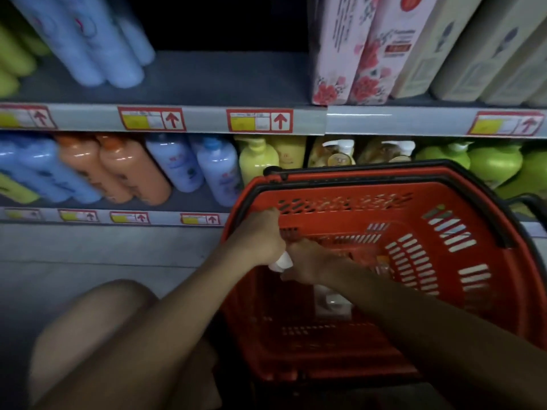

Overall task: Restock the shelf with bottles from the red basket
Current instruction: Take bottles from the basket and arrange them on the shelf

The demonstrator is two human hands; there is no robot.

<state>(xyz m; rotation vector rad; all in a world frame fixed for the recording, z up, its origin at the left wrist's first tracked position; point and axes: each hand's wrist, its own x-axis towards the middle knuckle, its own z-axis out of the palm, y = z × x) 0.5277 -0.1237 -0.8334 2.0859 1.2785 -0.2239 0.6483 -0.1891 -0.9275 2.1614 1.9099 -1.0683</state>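
The red basket [444, 208] stands low in front of the shelves, its black handles folded down on the rim. Both my hands are inside it at its left side. My left hand [257, 238] is closed around the white end of a bottle [281, 263] that pokes out below the fist. My right hand [307, 260] is right beside it, fingers curled down toward the same bottle; its grip is hidden. Another pale bottle [333, 301] lies on the basket floor under my right forearm. The upper shelf [207, 78] has a wide bare gap in its middle.
Blue bottles [97, 45] stand left of the gap, pink flowered boxes [355, 54] right of it. The lower shelf holds blue, orange [130, 170], yellow and green [494, 161] bottles in a tight row. My bare knee [97, 335] is at bottom left.
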